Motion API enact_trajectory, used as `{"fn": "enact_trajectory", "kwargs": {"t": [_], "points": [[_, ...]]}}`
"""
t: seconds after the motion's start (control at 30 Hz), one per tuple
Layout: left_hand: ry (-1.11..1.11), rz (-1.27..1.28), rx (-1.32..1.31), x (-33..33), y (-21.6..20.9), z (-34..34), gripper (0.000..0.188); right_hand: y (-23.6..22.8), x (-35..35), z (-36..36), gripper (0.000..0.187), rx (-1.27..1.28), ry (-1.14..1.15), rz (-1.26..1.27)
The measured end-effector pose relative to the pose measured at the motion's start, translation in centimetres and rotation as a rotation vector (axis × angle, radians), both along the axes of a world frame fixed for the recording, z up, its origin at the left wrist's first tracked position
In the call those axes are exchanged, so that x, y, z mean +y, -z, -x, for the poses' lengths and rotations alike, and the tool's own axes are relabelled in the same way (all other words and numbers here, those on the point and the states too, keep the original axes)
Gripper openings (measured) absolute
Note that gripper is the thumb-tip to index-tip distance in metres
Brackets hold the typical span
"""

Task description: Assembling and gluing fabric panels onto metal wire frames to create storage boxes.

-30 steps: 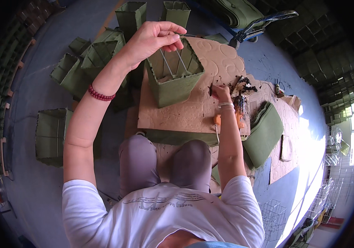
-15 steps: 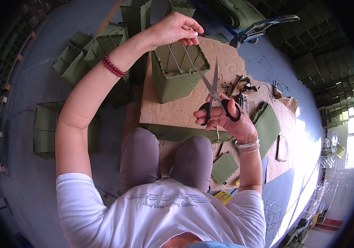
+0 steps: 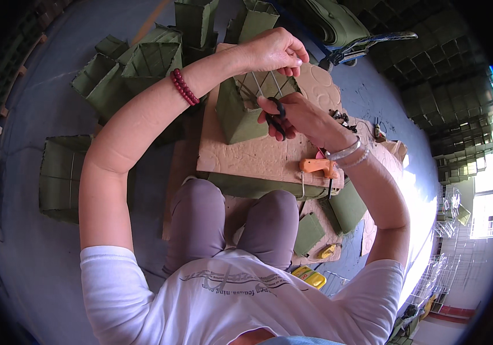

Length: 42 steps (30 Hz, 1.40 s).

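Far left: spare box point(image 3: 59, 172), green, open-topped. Next: boxes point(image 3: 153, 62), green, grouped close together. Centre: box point(image 3: 235, 122), green, mouth up, thin wires point(image 3: 257, 84) across the opening; seated on cardboard point(image 3: 241, 160), between and below both hands. At its near right side: scissors point(image 3: 275, 121), black-handled; blades hard to make out against the box. Above its far side: left hand point(image 3: 281, 52), fingers curled toward thumb; cannot tell whether pinched on anything. Right of the box: right hand point(image 3: 310, 119), closed on the handles of the scissors. Step in hand, by appearance: scissors work at the rim of the box. Next move, as judged: calls for careful aim of the blades, left fingers clear of the edges, box steady. Farther right: glue gun point(image 3: 317, 165), orange, at the near right edge of the cardboard; then sheets point(image 3: 347, 207), green, nearby.
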<state>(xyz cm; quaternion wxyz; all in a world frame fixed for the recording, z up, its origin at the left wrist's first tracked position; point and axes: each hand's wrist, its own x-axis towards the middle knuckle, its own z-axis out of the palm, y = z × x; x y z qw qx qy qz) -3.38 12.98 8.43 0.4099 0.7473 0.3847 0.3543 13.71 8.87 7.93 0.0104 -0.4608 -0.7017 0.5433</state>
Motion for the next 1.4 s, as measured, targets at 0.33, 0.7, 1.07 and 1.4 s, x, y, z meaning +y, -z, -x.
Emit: {"fn": "enact_trajectory", "kwargs": {"t": [0.33, 0.7, 1.07, 1.4], "points": [[-0.023, -0.014, -0.083, -0.2, 0.8, 0.8, 0.022, 1.4, 0.8, 1.2, 0.050, 0.049, 0.069, -0.017], [-0.419, -0.155, -0.621, -10.8, 2.8, 13.7, 0.029, 0.6, -2.3, -11.3, 0.033, 0.619, 0.256, -0.017], [-0.662, 0.335, 0.784, -18.9, 23.5, 17.3, 0.018, 26.5, 13.2, -15.0, 0.038, -0.259, 0.384, -0.906], [-0.696, -0.288, 0.149, -0.6, 9.2, 9.0, 0.043, 26.9, 1.5, -17.3, 0.047, -0.597, 0.737, -1.048]]}}
